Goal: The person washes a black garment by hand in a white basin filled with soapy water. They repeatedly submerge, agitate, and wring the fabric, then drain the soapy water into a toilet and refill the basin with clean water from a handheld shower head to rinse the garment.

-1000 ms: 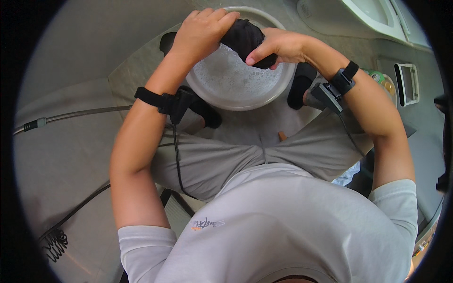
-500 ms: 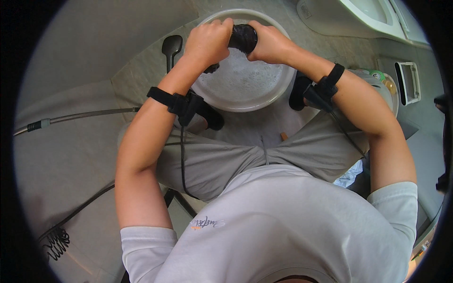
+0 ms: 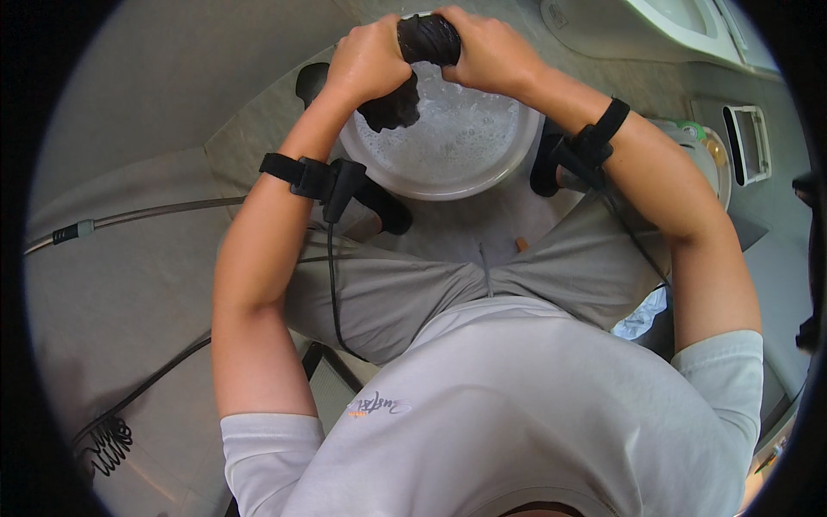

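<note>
A twisted, wet-looking black cloth (image 3: 429, 40) is stretched between my two hands over a round white basin (image 3: 478, 191). My left hand (image 3: 369, 60) is closed round one end, and a loose part of the cloth hangs below it. At the other end, my right hand (image 3: 487, 52) grips with its fingers wrapped round the fabric. Bubbly, soapy water (image 3: 469, 129) fills the basin beneath. What kind of garment or cloth it is, I cannot make out.
The basin sits on the floor between my dark-shod feet (image 3: 385, 209). A black paddle-like tool (image 3: 312, 82) is partly hidden behind my left forearm. A white toilet (image 3: 637, 30) stands at the far right, and a metal pole (image 3: 164, 209) lies at left. Cables (image 3: 333, 284) hang from my wrist straps.
Both hands have moved slightly up and away with the cloth. It is more twisted between them, and more of it now hangs below my left hand.
</note>
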`<state>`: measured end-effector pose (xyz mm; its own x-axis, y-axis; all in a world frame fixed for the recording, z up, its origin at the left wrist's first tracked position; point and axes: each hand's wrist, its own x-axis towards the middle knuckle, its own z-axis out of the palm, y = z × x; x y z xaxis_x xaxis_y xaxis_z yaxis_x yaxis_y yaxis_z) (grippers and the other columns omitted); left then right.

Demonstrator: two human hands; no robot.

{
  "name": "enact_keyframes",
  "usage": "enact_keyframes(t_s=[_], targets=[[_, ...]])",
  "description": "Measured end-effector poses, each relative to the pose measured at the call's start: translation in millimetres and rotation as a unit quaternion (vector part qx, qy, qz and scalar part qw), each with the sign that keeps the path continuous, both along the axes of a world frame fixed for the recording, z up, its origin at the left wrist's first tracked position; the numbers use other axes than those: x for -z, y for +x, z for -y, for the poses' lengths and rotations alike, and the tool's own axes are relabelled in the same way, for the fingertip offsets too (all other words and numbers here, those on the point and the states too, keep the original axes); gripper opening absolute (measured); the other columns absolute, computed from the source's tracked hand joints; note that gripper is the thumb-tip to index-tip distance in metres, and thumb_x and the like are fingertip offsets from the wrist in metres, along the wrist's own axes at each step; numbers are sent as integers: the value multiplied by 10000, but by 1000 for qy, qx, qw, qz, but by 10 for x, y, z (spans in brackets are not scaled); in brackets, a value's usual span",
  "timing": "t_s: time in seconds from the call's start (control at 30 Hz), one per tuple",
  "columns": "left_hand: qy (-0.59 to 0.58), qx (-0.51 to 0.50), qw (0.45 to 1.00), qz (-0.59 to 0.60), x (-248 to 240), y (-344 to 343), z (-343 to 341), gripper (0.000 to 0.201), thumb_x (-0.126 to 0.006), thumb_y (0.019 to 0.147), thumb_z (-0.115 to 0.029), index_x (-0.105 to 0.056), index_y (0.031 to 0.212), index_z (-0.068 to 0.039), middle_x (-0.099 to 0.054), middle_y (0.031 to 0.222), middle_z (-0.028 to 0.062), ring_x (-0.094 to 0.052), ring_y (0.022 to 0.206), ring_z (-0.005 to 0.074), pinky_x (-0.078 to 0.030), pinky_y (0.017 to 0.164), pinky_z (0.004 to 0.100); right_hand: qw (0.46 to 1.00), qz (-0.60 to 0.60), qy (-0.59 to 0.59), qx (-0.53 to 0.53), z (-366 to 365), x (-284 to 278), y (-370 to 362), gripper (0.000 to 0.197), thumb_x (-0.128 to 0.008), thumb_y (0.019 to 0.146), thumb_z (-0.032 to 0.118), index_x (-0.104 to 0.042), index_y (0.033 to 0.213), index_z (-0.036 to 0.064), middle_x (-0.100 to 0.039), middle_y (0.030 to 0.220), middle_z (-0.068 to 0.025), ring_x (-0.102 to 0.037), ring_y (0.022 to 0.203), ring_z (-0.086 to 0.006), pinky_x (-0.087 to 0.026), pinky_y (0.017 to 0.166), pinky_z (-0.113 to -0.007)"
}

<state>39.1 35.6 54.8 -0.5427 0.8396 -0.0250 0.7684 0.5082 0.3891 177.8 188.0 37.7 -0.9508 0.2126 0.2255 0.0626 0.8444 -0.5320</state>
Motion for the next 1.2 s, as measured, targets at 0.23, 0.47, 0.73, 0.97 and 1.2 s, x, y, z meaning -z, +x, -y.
enact_keyframes(t_s=[0.23, 0.47, 0.73, 0.97, 1.2], targets=[[28, -4, 998, 49, -38, -46, 20, 437, -705, 681, -132, -667, 1109, -48, -710, 1000, 259, -662, 1008, 462, -539, 897, 487, 999, 39, -37, -7, -18, -203, -34, 842, -727, 699, 139, -411, 1478, 98, -672, 1164, -254, -639, 1016, -474, -537, 872, -505], [51, -47, 995, -66, -198, -150, 32, 548, -787, 702, -179, -627, 1219, -98, -720, 1049, 224, -669, 1039, 441, -545, 874, 484, 930, 264, -250, -48, -307, -933, -240, 1098, -867, 659, 277, -284, 1554, 19, -687, 1066, -251, -706, 879, -320, -590, 643, -423], [187, -18, 981, 56, -356, -397, 132, 479, -822, 731, -123, -661, 1172, -28, -738, 1085, 147, -707, 995, 266, -541, 873, 370, 831, 168, -506, -158, -423, -1233, -184, 1009, -547, 892, 718, -261, 1571, 28, -586, 1273, -224, -664, 975, -259, -597, 620, -335], [299, -63, 865, 397, -412, -530, 207, 379, -794, 771, 76, -673, 1125, 13, -717, 1055, 62, -684, 961, 205, -545, 889, 323, 809, 78, -579, -57, -668, -649, -379, 881, -571, 920, 663, -339, 1516, 58, -590, 1231, -204, -619, 1083, -289, -509, 909, -414], [380, 84, 723, 571, -661, -446, 185, 384, -716, 791, 102, -655, 1152, -15, -686, 1116, 84, -658, 1050, 223, -511, 987, 338, 814, 210, -541, 29, -247, -65, -264, 1066, -392, 819, 904, -342, 1587, 165, -274, 1629, -219, -213, 1491, -501, -185, 1138, -731]])
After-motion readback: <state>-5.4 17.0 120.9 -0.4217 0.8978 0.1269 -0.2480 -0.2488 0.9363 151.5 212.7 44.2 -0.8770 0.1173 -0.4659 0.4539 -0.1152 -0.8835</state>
